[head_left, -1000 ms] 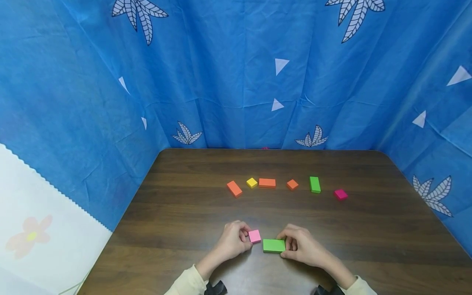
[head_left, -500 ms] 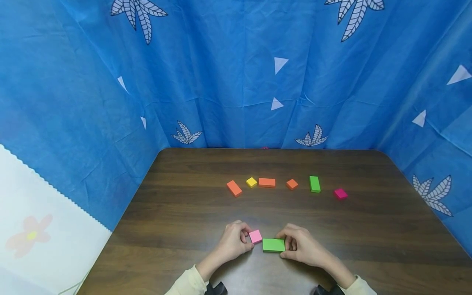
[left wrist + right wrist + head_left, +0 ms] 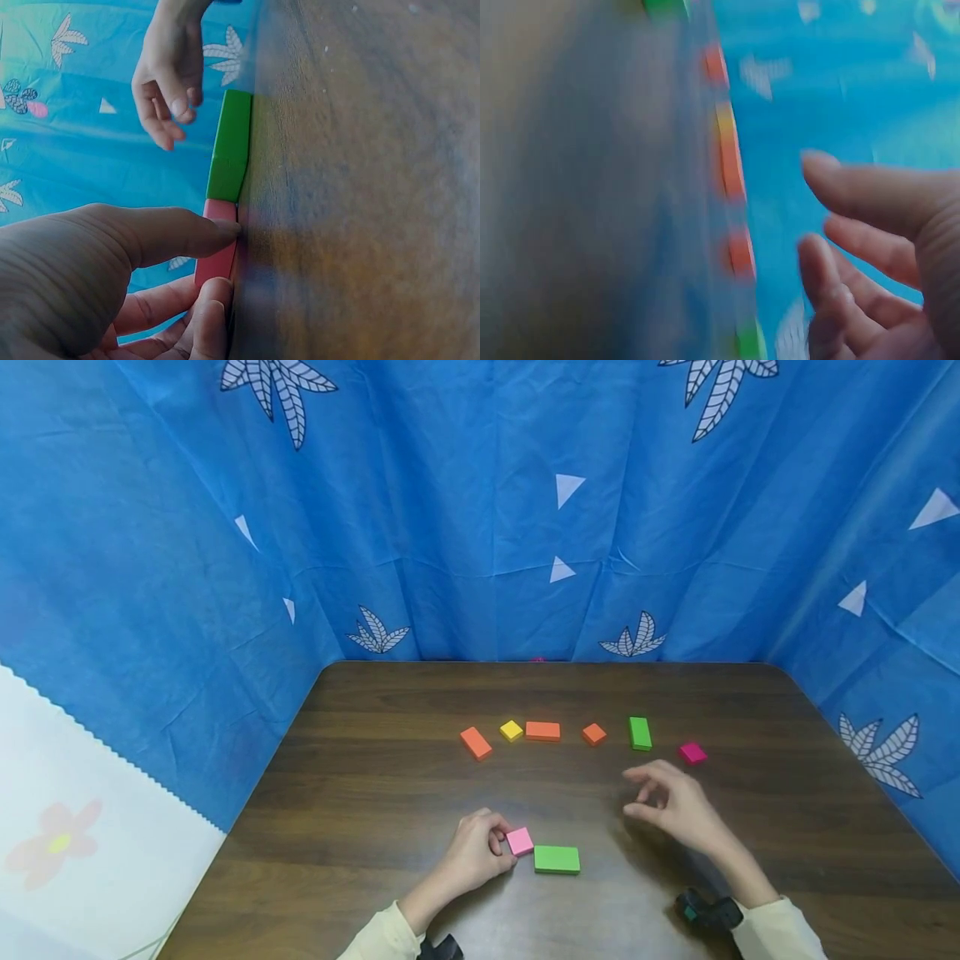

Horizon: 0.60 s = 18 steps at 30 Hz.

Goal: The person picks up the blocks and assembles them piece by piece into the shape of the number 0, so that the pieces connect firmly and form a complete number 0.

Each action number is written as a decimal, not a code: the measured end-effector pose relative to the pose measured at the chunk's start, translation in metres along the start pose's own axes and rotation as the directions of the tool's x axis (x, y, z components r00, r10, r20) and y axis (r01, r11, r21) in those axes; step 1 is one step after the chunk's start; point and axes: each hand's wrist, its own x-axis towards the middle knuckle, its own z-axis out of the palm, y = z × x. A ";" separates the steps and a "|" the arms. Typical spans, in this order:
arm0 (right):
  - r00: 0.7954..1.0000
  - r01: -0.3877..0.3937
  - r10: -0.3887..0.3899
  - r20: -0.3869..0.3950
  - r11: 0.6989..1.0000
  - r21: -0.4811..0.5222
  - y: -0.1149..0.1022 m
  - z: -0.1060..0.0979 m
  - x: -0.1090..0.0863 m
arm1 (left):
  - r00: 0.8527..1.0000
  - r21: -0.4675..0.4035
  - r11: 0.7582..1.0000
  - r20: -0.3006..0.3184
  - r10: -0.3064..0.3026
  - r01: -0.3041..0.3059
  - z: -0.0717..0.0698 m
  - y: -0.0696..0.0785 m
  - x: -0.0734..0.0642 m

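Observation:
My left hand pinches a small pink square block between thumb and fingers on the table. In the left wrist view the thumb lies on the near face of the pink block, and fingers curl round its far side. A longer green rectangular block lies flat just right of the pink one, its left end close by the pink corner. My right hand is over the table to the right, below the back row of blocks. Its thumb and fingers are spread apart with nothing between them, as the right wrist view also shows.
Along the back lie an orange block, a yellow square block, a second orange block, an orange square block, a green block and a magenta block. A blue curtain hangs behind the brown table.
My right hand has let go of the green block and moved up and right toward the back row. The pink block shifted slightly right in my left hand; the green block stays in place.

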 end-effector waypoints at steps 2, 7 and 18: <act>0.994 -0.081 0.074 -0.085 0.993 -0.088 0.016 -0.020 0.006 | 1.000 -0.001 1.000 -0.003 0.007 -0.007 0.000 0.000 0.000; 0.967 -0.238 0.215 -0.137 0.955 -0.176 0.057 -0.055 0.017 | 1.000 -0.010 1.000 0.005 -0.001 0.001 -0.001 0.000 -0.001; 0.910 -0.393 0.406 0.089 0.910 -0.132 0.100 -0.069 0.023 | 1.000 -0.004 1.000 0.005 0.001 -0.001 0.000 0.000 0.000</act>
